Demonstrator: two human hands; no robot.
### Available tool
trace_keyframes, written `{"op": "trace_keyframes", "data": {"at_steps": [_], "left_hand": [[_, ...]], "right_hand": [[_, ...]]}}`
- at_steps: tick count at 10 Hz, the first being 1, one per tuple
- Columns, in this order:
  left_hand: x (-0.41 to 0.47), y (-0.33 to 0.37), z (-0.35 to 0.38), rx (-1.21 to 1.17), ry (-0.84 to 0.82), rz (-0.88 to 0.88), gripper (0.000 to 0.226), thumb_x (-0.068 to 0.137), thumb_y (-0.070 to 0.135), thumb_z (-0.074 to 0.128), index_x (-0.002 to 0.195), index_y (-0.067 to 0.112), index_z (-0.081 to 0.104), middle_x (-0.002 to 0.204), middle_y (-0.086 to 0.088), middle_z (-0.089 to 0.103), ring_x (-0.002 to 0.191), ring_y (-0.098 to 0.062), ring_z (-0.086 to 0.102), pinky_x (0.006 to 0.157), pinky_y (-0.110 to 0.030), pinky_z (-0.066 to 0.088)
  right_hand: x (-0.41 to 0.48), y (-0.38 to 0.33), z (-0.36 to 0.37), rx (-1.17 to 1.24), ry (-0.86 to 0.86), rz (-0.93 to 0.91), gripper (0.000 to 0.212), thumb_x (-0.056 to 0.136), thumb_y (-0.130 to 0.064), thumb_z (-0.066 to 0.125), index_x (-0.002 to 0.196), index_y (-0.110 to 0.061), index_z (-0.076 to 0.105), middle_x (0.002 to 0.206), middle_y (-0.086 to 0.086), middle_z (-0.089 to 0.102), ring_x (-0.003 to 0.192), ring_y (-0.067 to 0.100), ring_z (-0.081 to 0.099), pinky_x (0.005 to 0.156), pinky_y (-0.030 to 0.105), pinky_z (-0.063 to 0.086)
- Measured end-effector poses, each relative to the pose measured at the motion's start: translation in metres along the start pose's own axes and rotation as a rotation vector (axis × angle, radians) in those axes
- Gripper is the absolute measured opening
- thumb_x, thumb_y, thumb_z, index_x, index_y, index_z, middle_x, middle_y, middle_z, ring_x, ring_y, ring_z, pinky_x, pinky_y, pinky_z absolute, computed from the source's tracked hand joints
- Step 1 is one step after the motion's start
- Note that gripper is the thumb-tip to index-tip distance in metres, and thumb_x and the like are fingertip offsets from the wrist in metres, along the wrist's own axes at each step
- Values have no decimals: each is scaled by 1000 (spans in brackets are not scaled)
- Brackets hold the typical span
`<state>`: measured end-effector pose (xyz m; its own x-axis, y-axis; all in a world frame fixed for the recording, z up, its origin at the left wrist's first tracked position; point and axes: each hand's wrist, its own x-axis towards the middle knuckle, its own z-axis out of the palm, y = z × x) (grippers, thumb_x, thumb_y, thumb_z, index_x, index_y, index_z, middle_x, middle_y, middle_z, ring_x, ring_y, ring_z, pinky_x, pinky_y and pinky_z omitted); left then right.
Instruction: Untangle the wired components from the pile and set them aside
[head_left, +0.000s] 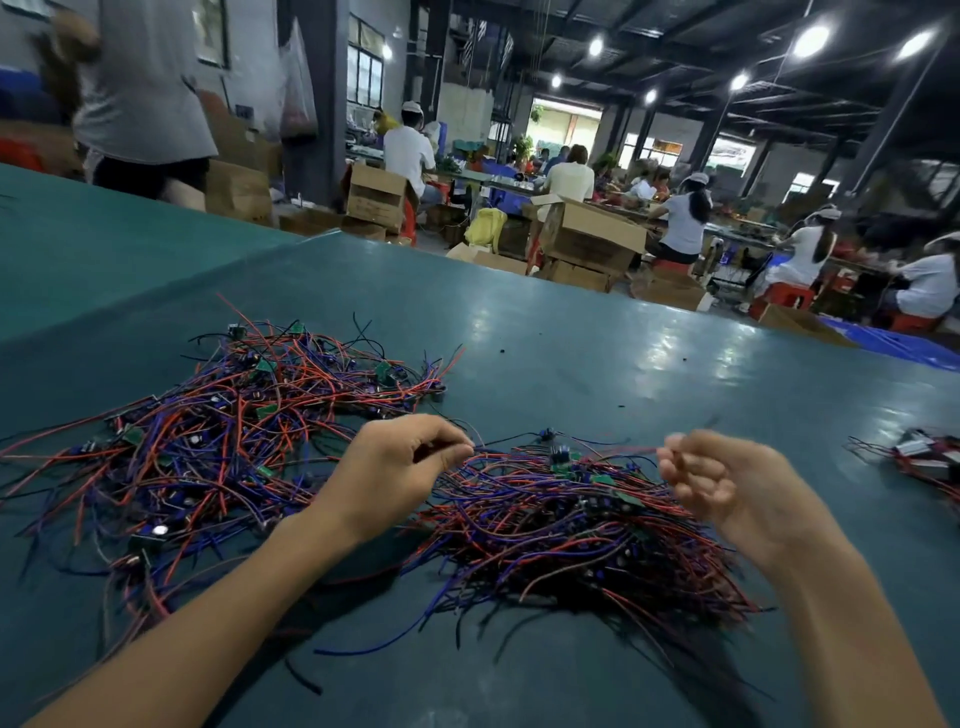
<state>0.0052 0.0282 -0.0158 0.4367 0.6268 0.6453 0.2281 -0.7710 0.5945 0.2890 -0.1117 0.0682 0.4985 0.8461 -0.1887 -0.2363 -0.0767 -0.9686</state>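
Workshop table (571, 338) (glossy teal) bears wire piles (218, 426); left fingers (447, 441) pinch a wire (506, 441), right fingers (696, 467) blurred.

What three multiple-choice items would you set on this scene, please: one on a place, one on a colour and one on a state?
1. Where does the small separate bunch of wired components lie?
A) between the hands
B) near the table's right edge
C) on a cardboard box

2. What colour is the table?
A) teal
B) yellow
C) white

3. What is the left hand doing?
A) lying flat
B) holding a box
C) pinching a thin wire

Key:
1. B, it sits apart at the far right.
2. A, the bare cover shows teal.
3. C, thumb and forefinger meet on the wire.
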Motion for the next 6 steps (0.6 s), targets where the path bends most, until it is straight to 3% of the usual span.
{"op": "trace_keyframes", "data": {"at_steps": [1, 2, 3, 4, 5, 6], "left_hand": [[1, 0, 10, 53, -112, -63, 8, 89, 23, 77, 97, 20, 79, 89, 11, 75, 84, -4, 67, 77, -33, 55], [3, 4, 15, 11, -152, -89, 10, 89, 21, 78, 98, 21, 80, 91, 12, 75, 85, 0, 67, 79, -31, 55], [4, 11, 15, 2, -209, -99, 22, 91, 6, 72, 106, 20, 79, 98, 8, 75, 92, 0, 67, 87, -30, 54], [-1, 16, 12, 118, -369, -129, 54, 94, -7, 51, 133, 27, 66, 120, 6, 68, 112, -8, 58, 104, -38, 46], [5, 23, -17, 231, -237, -115, 59, 98, -2, 48, 147, 30, 50, 141, 9, 58, 130, -11, 47, 113, -45, 37], [7, 38, -62, -73, 209, -54, 37, 104, 21, 56, 138, 33, 59, 130, 14, 66, 121, -3, 61, 102, -28, 50]], "right_hand": [[-6, 21, -25, -38, 81, 103, 11, 85, 5, 62, 93, 12, 64, 71, 18, 70, 53, 17, 69, 42, 20, 52], [-10, 30, -39, -15, 133, 144, 17, 84, 7, 63, 98, 17, 63, 75, 22, 71, 56, 21, 71, 43, 21, 54], [-12, 33, -44, -7, 174, 142, 21, 84, 9, 62, 102, 20, 62, 73, 23, 70, 54, 22, 70, 43, 22, 54], [-15, 34, -45, -141, 211, 139, 29, 88, 6, 63, 113, 20, 60, 67, 20, 67, 47, 21, 65, 42, 24, 54], [-28, 24, -56, -270, 276, 66, 54, 92, -8, 70, 139, 6, 46, 61, 22, 64, 40, 25, 58, 39, 34, 54], [-44, -23, -69, -274, 339, -284, 51, 93, -12, 67, 140, -12, 49, 58, 6, 69, 42, 22, 65, 37, 34, 53]]}}
